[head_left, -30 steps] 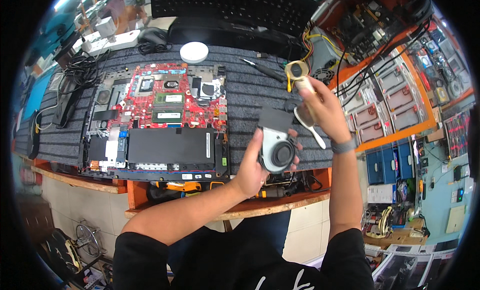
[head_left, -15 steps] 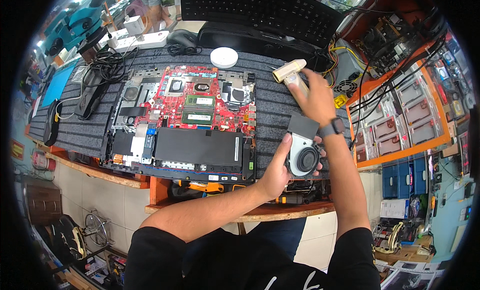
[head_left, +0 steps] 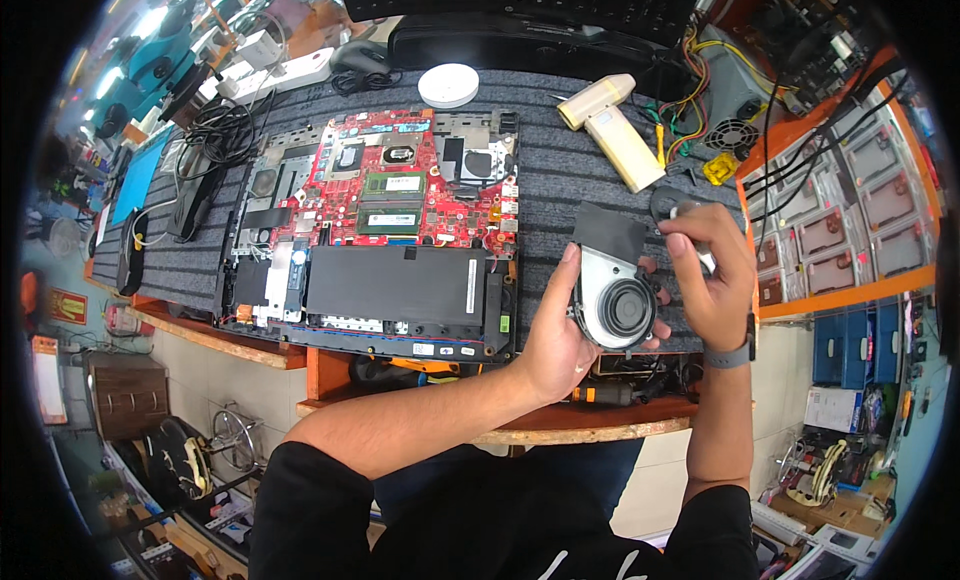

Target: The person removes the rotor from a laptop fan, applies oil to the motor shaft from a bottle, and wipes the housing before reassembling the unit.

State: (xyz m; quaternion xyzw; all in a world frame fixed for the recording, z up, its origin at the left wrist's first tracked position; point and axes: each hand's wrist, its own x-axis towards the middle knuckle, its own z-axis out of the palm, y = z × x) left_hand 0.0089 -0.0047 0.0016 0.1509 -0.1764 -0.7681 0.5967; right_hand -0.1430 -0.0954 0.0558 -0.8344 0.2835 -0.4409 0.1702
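My left hand [head_left: 556, 350] holds a laptop cooling fan [head_left: 627, 308] with a silvery housing, a black round hub and a black flap at its far end; its fingers wrap round from beneath. My right hand [head_left: 718, 285], just to the right, has its fingers curled about a dark rounded piece with a silvery part [head_left: 672, 202], mostly hidden by the hand. Left of both hands lies an opened laptop base [head_left: 385, 339] with a red motherboard [head_left: 330, 205], two memory modules [head_left: 392, 184] and a wide black battery [head_left: 392, 288].
Beyond my right hand a cream pistol-shaped tool [head_left: 622, 145] lies on the grey striped mat [head_left: 545, 195]. A white round disc [head_left: 448, 85], a mouse [head_left: 360, 56] and a power strip [head_left: 290, 77] stand farther back. Coloured wires and a metal power supply [head_left: 738, 75] are at the far right.
My right hand has come back from the cream tool toward me and closed about the dark piece beside the fan. My left hand keeps the fan; the whole view has shifted slightly.
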